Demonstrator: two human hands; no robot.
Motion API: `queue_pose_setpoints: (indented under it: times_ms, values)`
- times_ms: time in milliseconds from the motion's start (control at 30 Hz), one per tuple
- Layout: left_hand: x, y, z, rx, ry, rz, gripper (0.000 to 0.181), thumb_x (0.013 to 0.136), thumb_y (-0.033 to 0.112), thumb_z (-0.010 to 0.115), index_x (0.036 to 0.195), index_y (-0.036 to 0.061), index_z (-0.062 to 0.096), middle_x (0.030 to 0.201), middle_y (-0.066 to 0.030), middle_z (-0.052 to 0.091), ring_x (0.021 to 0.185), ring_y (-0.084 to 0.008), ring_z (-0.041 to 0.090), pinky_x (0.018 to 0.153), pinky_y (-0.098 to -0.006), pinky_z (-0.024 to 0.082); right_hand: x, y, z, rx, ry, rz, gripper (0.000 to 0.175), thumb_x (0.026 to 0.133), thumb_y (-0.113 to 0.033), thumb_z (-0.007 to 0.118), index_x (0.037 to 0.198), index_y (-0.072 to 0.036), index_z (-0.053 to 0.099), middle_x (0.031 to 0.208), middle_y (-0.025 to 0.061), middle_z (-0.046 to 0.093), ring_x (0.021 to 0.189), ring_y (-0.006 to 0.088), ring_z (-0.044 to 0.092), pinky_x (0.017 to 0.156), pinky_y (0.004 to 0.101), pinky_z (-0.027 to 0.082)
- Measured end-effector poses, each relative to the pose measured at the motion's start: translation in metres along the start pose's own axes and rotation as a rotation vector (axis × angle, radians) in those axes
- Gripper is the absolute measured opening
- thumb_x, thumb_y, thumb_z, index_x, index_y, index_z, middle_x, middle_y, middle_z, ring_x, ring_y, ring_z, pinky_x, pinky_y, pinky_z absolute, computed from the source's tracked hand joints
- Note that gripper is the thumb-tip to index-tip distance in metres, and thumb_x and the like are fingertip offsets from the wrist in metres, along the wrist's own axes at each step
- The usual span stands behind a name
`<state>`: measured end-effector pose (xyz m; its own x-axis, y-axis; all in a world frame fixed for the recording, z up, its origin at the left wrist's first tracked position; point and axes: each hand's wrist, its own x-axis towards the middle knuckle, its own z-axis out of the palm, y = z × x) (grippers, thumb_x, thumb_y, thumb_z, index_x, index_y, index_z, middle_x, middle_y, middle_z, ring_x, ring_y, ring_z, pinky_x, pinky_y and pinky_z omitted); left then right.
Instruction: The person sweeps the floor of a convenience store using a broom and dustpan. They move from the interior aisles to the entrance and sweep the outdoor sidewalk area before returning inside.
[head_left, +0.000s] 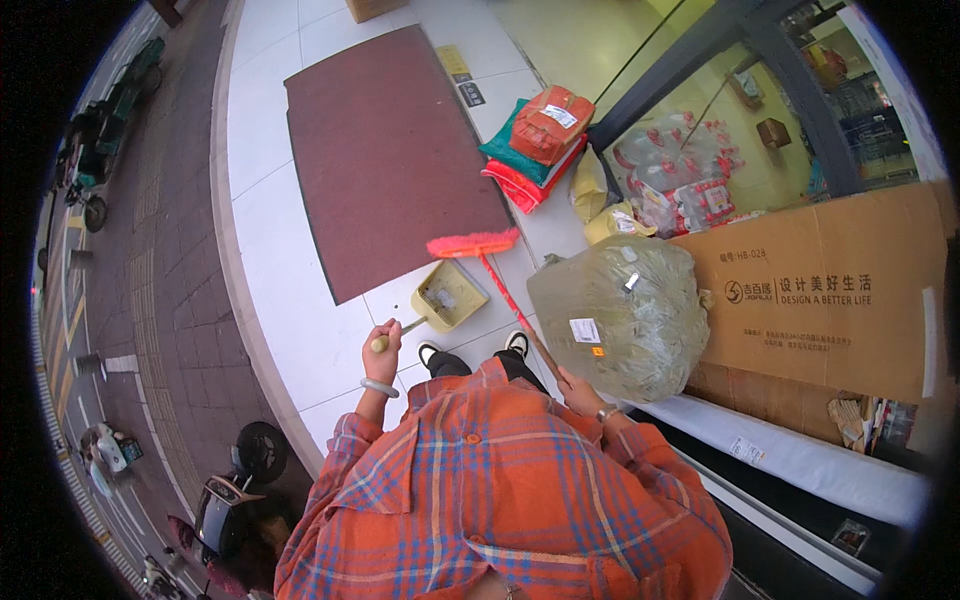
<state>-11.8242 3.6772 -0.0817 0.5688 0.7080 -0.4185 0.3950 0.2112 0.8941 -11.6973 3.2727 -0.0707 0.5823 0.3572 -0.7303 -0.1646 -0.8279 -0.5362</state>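
Observation:
My left hand (383, 352) grips the handle of a long-handled dustpan (450, 296). The pale yellow pan rests on the white tiles (341, 330) in front of my shoes, with some dark debris inside it. In my right hand (581, 395) is the wooden end of a broom handle (510, 298), wrapped in red lower down. The broom's pink-red bristle head (472, 243) lies just beyond the pan, across the near edge of a maroon floor mat (390, 150). A small dark speck (396, 306) shows on the tiles left of the pan.
At right stand a large wrapped bundle (622, 322) and a big cardboard box (817, 292). Stacked parcels (544, 142) sit beside the mat, near a glass door frame (675, 79). A parked scooter (232, 510) is at lower left, beyond the kerb edge (247, 360).

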Motion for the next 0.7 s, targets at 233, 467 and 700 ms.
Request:
queue_pose_setpoints:
  times_ms: [233, 467, 700]
  values:
    - [0.014, 0.017, 0.033, 0.171, -0.089, 0.024, 0.026, 0.084, 0.023, 0.067, 0.076, 0.0003, 0.057, 0.099, -0.0173, 0.067, 0.091, -0.0189, 0.062, 0.079, -0.0302, 0.048, -0.060, -0.030, -0.046, 0.235, -0.111, 0.064, 0.048, 0.092, -0.027, 0.049, 0.137, -0.011, 0.040, 0.067, 0.0004, 0.052, 0.051, 0.0092, 0.046, 0.049, 0.0263, 0.042]
    - [0.013, 0.025, 0.037, 0.264, -0.110, 0.065, 0.025, 0.085, 0.022, 0.066, 0.075, 0.0004, 0.057, 0.089, -0.0139, 0.067, 0.086, -0.0170, 0.062, 0.075, -0.0301, 0.048, -0.023, -0.034, -0.025, 0.213, -0.084, 0.131, 0.053, 0.093, -0.029, 0.045, 0.142, -0.018, 0.030, 0.058, -0.0007, 0.044, 0.041, 0.0075, 0.040, 0.037, 0.0237, 0.037]
    - [0.012, 0.020, 0.040, 0.280, -0.121, 0.056, 0.026, 0.084, 0.022, 0.067, 0.075, 0.0003, 0.057, 0.090, -0.0144, 0.068, 0.085, -0.0162, 0.062, 0.074, -0.0298, 0.048, -0.069, 0.013, -0.015, 0.236, -0.179, -0.189, 0.046, 0.094, -0.026, 0.050, 0.136, -0.010, 0.041, 0.103, 0.0097, 0.062, 0.087, 0.0140, 0.059, 0.075, 0.0277, 0.047]
